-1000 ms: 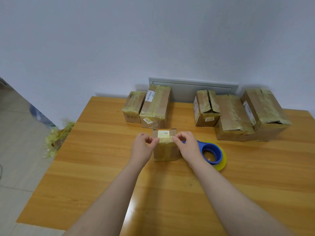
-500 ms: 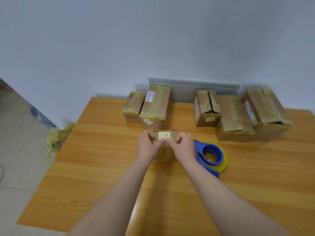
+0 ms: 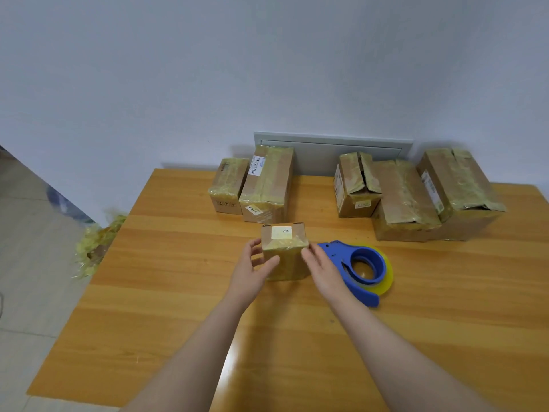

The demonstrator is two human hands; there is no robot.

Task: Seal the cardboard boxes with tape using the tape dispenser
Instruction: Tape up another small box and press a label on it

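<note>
A small cardboard box (image 3: 285, 248) with a white label and yellowish tape over its top stands mid-table. My left hand (image 3: 252, 269) rests against its left side, thumb on the front face, fingers relaxed. My right hand (image 3: 322, 267) lies with straight fingers along the box's right front edge. Just right of that hand a blue tape dispenser (image 3: 356, 269) with a yellowish roll lies flat on the wooden table (image 3: 178, 292); nobody holds it.
Two taped boxes (image 3: 261, 185) stand at the back left. Three larger taped boxes (image 3: 416, 197) sit at the back right, one with its flaps parted. Crumpled yellowish tape (image 3: 95, 248) lies on the floor past the table's left edge. A wall runs behind.
My hands have come down from pinching at the top of the small box to its sides, and the fingers have straightened. The box's taped top now shows.
</note>
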